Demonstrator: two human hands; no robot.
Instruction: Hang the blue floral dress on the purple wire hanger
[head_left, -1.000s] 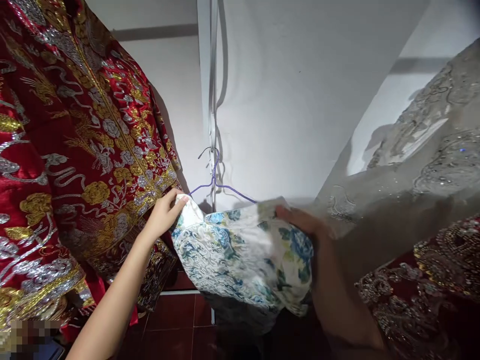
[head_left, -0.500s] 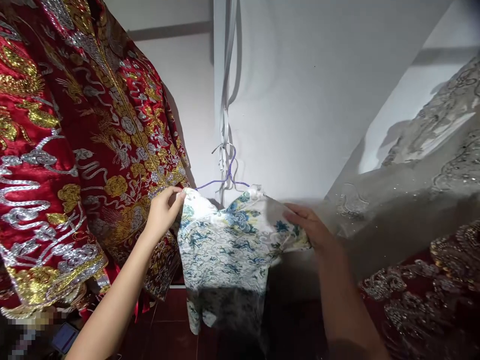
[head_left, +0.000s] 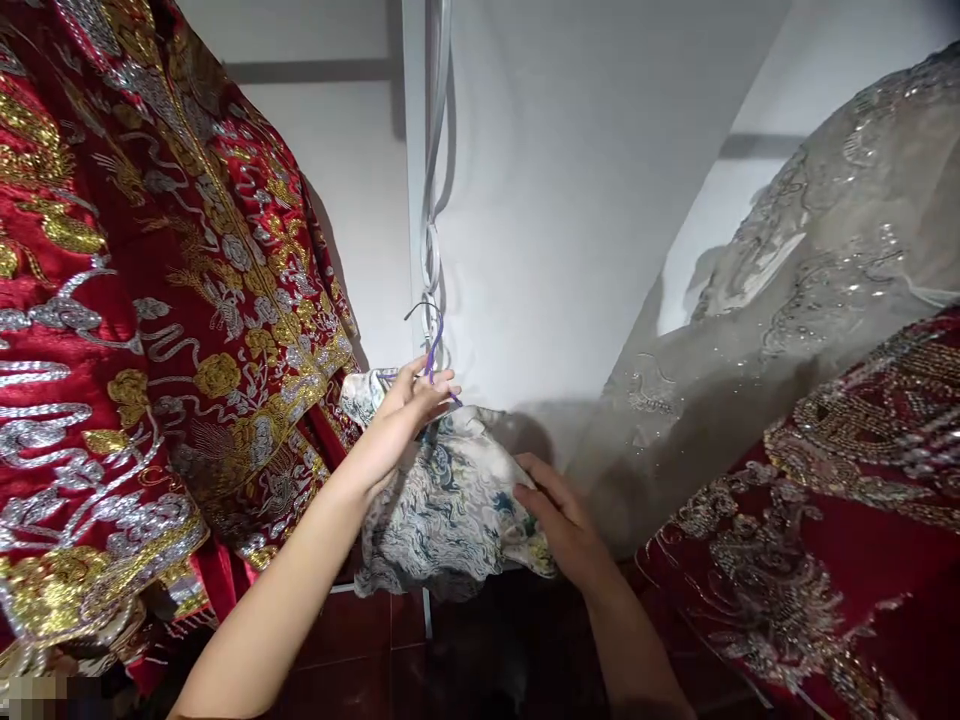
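A white shirt with blue and yellow floral print (head_left: 450, 490) hangs tilted on a purple wire hanger (head_left: 435, 345), in front of a white wall. My left hand (head_left: 409, 410) is at the hanger's neck, its fingers closed round the purple wire just above the collar. My right hand (head_left: 551, 505) pinches the shirt's sleeve on the right, thumb on top. The hanger's hook is by a white looped strap (head_left: 431, 250); whether it is caught in the loop I cannot tell. The shirt's lower part is bunched and in shadow.
A red jacket with gold and silver embroidery (head_left: 225, 300) hangs close on the left. On the right are a sheer beaded grey gown (head_left: 840, 240) and a dark red beaded garment (head_left: 847, 520). A white post (head_left: 415, 150) runs up the wall. Dark red tiles (head_left: 345, 650) cover the floor.
My left hand has let go of the shirt's left shoulder and moved right to the hanger's neck. The shirt has tilted and bunched up, its hem raised. My right hand has shifted left with the sleeve.
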